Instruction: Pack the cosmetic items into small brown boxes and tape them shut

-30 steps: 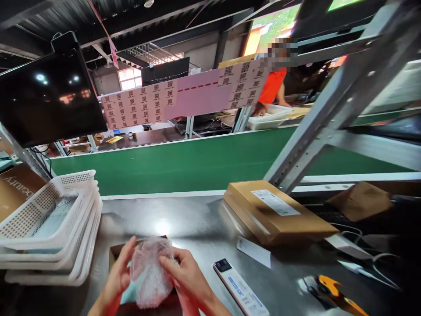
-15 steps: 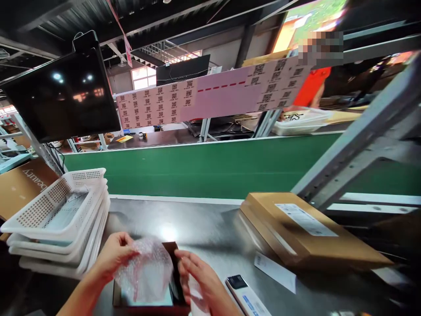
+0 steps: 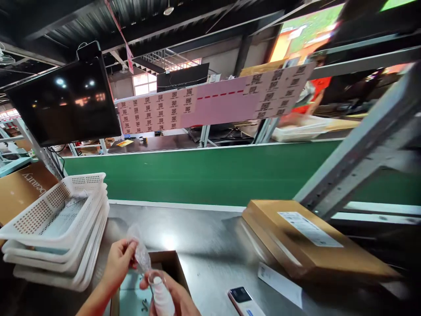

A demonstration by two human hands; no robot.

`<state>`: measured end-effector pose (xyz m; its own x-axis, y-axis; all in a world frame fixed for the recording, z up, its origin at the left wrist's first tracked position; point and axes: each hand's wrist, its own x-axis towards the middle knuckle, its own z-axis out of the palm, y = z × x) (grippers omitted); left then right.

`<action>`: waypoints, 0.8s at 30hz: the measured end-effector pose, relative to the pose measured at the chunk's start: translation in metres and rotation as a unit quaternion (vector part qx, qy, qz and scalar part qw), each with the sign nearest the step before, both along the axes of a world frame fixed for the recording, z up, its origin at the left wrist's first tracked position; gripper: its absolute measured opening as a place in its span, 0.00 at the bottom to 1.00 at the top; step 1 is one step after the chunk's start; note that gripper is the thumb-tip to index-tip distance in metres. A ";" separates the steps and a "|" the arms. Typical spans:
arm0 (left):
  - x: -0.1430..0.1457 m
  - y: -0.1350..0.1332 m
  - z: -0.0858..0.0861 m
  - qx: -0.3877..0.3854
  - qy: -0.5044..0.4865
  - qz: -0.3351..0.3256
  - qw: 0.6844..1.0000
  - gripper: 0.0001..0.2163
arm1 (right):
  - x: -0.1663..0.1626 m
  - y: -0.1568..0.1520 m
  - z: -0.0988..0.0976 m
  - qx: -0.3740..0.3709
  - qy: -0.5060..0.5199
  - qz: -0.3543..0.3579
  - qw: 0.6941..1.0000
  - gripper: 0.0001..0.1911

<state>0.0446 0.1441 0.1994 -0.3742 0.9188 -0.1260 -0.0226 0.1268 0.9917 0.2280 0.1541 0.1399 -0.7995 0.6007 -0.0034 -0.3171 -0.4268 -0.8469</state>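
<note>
Pinching bubble wrap [image 3: 142, 253], the left hand [image 3: 117, 262] is pressing its fingertips together, apparently keeping the flimsy stuff from slipping; the right hand [image 3: 179, 296] is curling its fingers around a bottle-like item [image 3: 162, 299] (seemingly steadying it) over the carton [image 3: 176, 267].

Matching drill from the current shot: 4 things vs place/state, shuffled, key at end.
1. bubble wrap
2. phone
3. baskets
4. open box

A. stacked at the left
B. brown, partly hidden by the right hand
C. pinched in the left hand
D. camera side up on the table

Pairs: 1-C, 2-D, 3-A, 4-B
</note>
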 end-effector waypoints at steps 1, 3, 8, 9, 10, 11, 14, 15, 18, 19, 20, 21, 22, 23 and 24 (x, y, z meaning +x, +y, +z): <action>0.003 -0.001 0.000 0.009 -0.001 -0.023 1.000 0.30 | -0.005 0.007 0.006 0.024 0.018 0.001 1.000 0.35; 0.006 -0.002 0.001 0.017 -0.005 -0.042 0.999 0.28 | -0.009 0.018 0.014 0.060 0.012 -0.004 0.998 0.33; 0.006 -0.004 -0.006 -0.014 0.035 0.035 0.999 0.32 | 0.000 0.024 0.011 0.121 -0.065 -0.015 0.990 0.34; 0.006 -0.003 -0.008 -0.014 0.031 0.041 0.999 0.33 | 0.002 0.023 0.010 0.144 -0.068 -0.036 0.987 0.34; 0.008 -0.003 -0.010 -0.013 0.024 0.038 0.999 0.33 | 0.003 0.021 0.011 0.172 -0.074 -0.064 0.980 0.33; 0.011 -0.002 -0.011 -0.013 0.016 0.030 0.999 0.33 | 0.005 0.020 0.013 0.206 -0.083 -0.091 0.971 0.32; 0.020 -0.001 -0.010 -0.030 0.005 0.002 1.000 0.34 | 0.007 0.017 0.028 0.331 -0.128 -0.103 0.929 0.29; 0.022 -0.001 -0.009 -0.039 0.004 -0.011 0.999 0.34 | 0.007 0.018 0.034 0.367 -0.145 -0.091 0.914 0.28; 0.023 -0.002 -0.002 -0.053 0.007 -0.065 0.996 0.32 | 0.008 0.021 0.048 0.427 -0.198 -0.059 0.880 0.30; 0.022 -0.003 -0.001 -0.053 0.008 -0.083 0.995 0.30 | 0.009 0.023 0.049 0.435 -0.231 -0.055 0.869 0.31; 0.020 -0.004 0.000 -0.052 0.009 -0.095 0.994 0.27 | 0.011 0.024 0.050 0.441 -0.273 -0.051 0.853 0.32; 0.019 -0.006 0.001 -0.052 0.009 -0.101 0.993 0.25 | 0.012 0.025 0.050 0.447 -0.322 -0.046 0.833 0.32; 0.018 -0.008 0.001 -0.055 0.009 -0.107 0.993 0.23 | 0.014 0.024 0.048 0.449 -0.372 -0.041 0.811 0.32; 0.017 -0.010 0.002 -0.060 0.010 -0.112 0.992 0.21 | 0.016 0.024 0.047 0.446 -0.414 -0.039 0.793 0.32; 0.017 -0.012 0.002 -0.062 0.017 -0.119 0.991 0.18 | 0.019 0.022 0.046 0.438 -0.434 -0.037 0.787 0.33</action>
